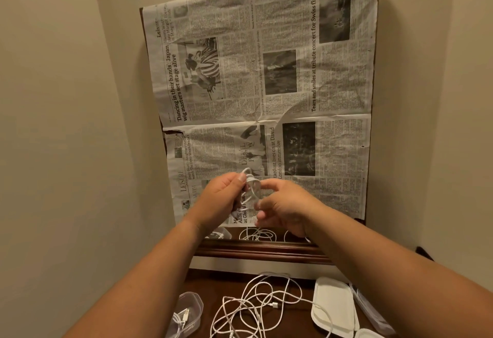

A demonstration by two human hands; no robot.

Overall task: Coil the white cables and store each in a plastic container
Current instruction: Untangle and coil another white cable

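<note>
Both my hands are raised in front of the newspaper. Between them is a small coil of white cable (252,185). My left hand (220,199) pinches its upper left side with thumb and fingers. My right hand (282,207) grips its right side, fingers curled. Below, on the dark wooden surface, a loose tangle of white cables (256,308) lies spread out. A clear plastic container (186,313) at lower left holds a coiled white cable with a USB plug.
Newspaper (266,84) covers a mirror on the wall; its bare bottom strip (256,235) reflects the cables. White container lids (333,305) lie at lower right beside another clear container (370,313). Beige walls close in on left and right.
</note>
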